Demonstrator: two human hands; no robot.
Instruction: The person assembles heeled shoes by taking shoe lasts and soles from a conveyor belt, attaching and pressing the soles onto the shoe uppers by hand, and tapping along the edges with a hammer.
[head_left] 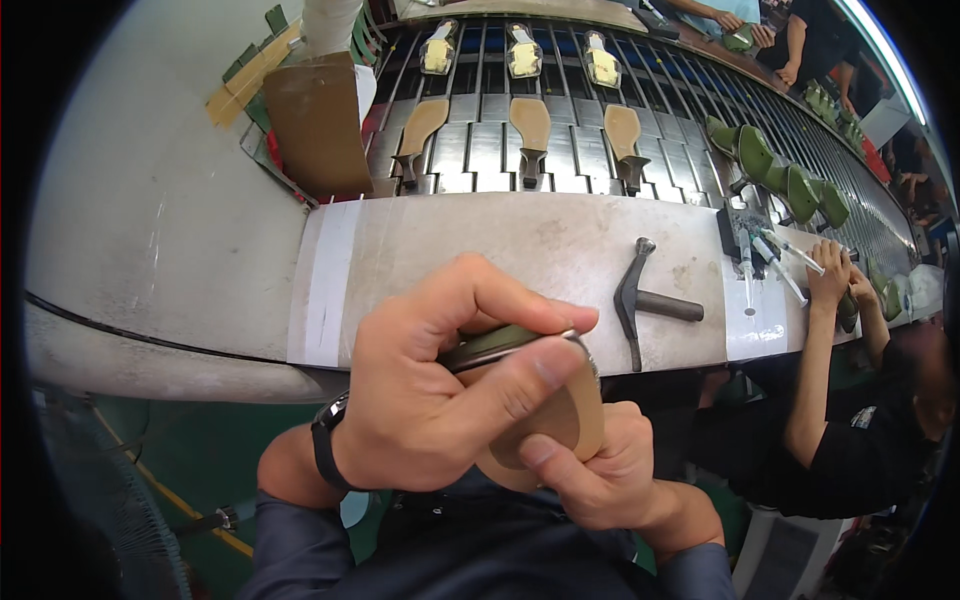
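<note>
Above the near edge of the bench, I hold a shoe [562,418] with a tan sole and an olive-green upper. My left hand [425,375] is closed around it from the left, its thumb and index finger pinching the shoe's upper end by a dark rim. Against the lower part of the sole presses the thumb of my right hand [605,470], whose fingers curl behind it. Much of the shoe is hidden by both hands. On the bench, right of my hands, lies a hammer [665,305] with a dark head and handle.
Behind the bench [500,230], a slatted metal conveyor [480,140] carries heeled tan soles [530,125] and several green shoes [790,180]. Syringes [770,260] lie at the bench's right. A co-worker's hands [835,275] work there. Brown cardboard [315,130] stands at the left.
</note>
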